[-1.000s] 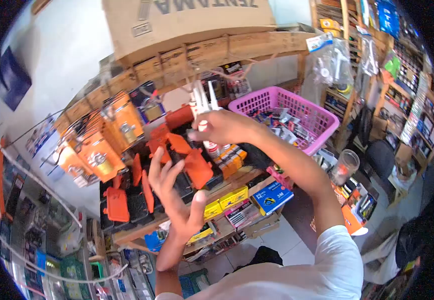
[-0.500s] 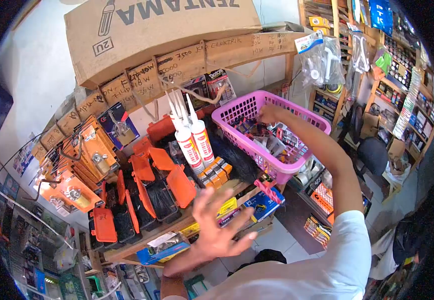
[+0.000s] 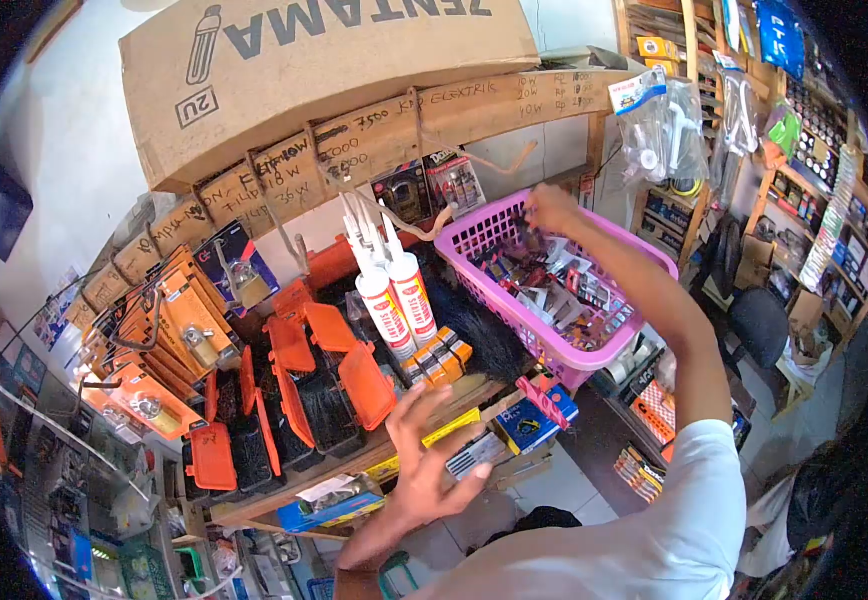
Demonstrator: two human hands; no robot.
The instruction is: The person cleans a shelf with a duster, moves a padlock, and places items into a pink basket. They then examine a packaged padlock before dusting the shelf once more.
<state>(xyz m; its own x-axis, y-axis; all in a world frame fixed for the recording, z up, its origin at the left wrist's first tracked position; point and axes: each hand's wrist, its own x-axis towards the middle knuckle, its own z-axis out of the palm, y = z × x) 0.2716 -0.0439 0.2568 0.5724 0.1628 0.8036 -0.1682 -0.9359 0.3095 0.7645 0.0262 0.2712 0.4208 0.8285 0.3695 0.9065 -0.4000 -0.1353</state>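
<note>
My right hand (image 3: 554, 211) is over the back left corner of a pink plastic basket (image 3: 596, 362). Its fingers are pinched together, and a blurred dark shape beneath them is too unclear to name. Many small packaged items (image 3: 564, 285) lie in the basket. In front of the wooden shelf, my left hand (image 3: 432, 462) is raised with its fingers apart and nothing in it. Near it are orange-yellow boxes (image 3: 438, 360) and a blue package (image 3: 537, 420). White sealant tubes (image 3: 394, 305) stand left of the basket.
Black bins with orange lids (image 3: 366, 385) line the shelf, beside hanging padlocks on orange cards (image 3: 199, 345). A large cardboard box (image 3: 334, 85) rests above. Bagged goods (image 3: 659, 135) hang behind the basket. At the lower right, a person (image 3: 809, 500) is partly visible.
The view has shifted slightly. My right hand has lifted a little from the basket's contents. My left hand has turned and its fingers are less widely spread.
</note>
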